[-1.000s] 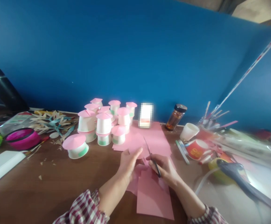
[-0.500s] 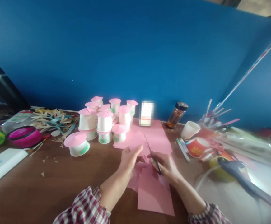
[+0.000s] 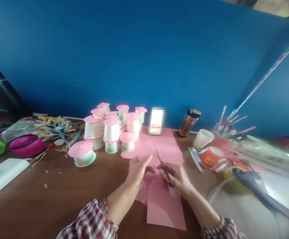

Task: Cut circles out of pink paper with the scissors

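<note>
My left hand (image 3: 136,175) pinches a piece of pink paper (image 3: 146,153) between thumb and fingers. My right hand (image 3: 179,179) is closed around the handles of dark-handled scissors (image 3: 168,177), whose blades point up and away along the paper's right edge. Under both hands lies a pink rectangular sheet (image 3: 166,209), with a pink scrap beside it. Larger pink sheets (image 3: 169,141) are spread behind. To the left stand several white paper cups (image 3: 94,128) with pink cone-shaped paper tops, some stacked; one cup (image 3: 84,159) sits nearer to me.
A power strip (image 3: 7,174), a magenta bowl-like item (image 3: 27,146) and a heap of wooden strips (image 3: 57,129) lie left. Rightward are a lidded jar (image 3: 188,123), a white cup (image 3: 203,138), a red cup (image 3: 211,157) and a dark-handled tool (image 3: 250,179) with a cord. A blue wall rises behind.
</note>
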Tool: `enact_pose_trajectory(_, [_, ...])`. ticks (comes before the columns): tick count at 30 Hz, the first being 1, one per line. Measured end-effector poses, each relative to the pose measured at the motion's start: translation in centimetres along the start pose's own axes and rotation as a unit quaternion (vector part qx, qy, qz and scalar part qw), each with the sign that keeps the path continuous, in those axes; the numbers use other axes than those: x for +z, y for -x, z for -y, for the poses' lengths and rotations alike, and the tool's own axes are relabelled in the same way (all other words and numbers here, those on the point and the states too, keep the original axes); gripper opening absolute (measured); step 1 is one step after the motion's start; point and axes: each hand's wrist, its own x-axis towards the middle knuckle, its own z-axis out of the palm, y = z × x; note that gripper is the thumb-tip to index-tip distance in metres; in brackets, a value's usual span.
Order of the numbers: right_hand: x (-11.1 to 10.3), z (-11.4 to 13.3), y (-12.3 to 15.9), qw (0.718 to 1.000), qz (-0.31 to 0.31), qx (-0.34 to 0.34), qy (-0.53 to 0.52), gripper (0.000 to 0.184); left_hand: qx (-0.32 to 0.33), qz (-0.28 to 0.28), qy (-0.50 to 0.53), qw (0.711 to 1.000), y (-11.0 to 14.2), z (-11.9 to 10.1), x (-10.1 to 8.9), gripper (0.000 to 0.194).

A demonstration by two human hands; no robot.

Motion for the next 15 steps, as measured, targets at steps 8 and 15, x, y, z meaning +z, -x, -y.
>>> enact_pose_trajectory(8, [0.05,-0.03,0.13,0.999,0.005,0.014,-0.037,0.038,-0.009,0.038,-0.008,0.999,-0.25,0.38,-0.27,0.022])
enact_pose_trajectory(15, [0.00,-0.14,0.07,0.999,0.004,0.016,-0.040,0.039,-0.001,0.045,-0.020,0.999,-0.42,0.54,-0.39,0.021])
